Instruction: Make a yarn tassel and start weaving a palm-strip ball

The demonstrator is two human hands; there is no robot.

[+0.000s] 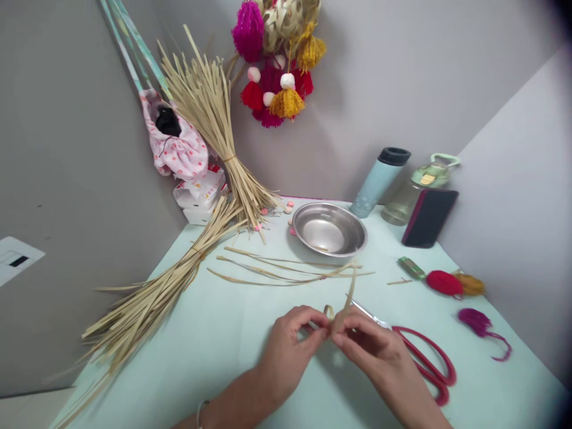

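While I watch from within the room, the left hand (286, 348) pinches a narrow, pale straw-coloured strip (351, 292) between thumb and forefinger, and the right hand (379, 351) grips it likewise, their fingertips nearly meeting above the pale mint tabletop (250, 333). A small loop (329, 311) curls up just beside the left fingertips, and the strip's end rises from the right. Partly behind the right hand lie red-handled metal scissors (450, 374). Farther out, loose straw strips (313, 279) lie before a round stainless-steel bowl (308, 231), with a tied straw bundle (174, 280) to the left.
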